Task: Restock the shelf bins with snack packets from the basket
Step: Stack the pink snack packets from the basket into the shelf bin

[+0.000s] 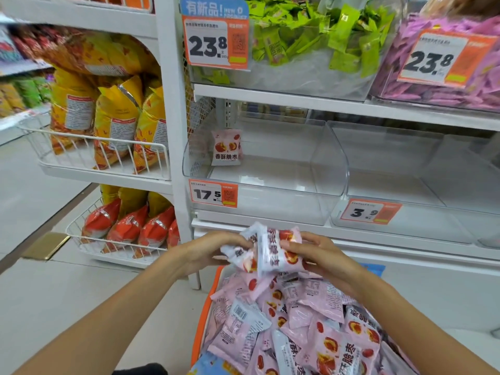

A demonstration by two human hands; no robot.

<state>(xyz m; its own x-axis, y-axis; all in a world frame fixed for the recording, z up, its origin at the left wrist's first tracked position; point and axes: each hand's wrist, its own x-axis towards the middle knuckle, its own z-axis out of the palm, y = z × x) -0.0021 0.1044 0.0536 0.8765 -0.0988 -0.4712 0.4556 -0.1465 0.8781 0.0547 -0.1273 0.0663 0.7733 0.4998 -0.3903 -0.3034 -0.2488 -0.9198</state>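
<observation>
Clutching packets [266,253] | both hands' grip [216,251] [320,259] clamped | bin [270,190]: one packet [226,148]

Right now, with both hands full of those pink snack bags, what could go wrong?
The left hand and right hand grip a loose bunch of packets between them, so one might slip and fall beside the basket. The clear bin has a raised front lip; packets tossed in could catch on it. The lone packet standing inside might get knocked over.
</observation>
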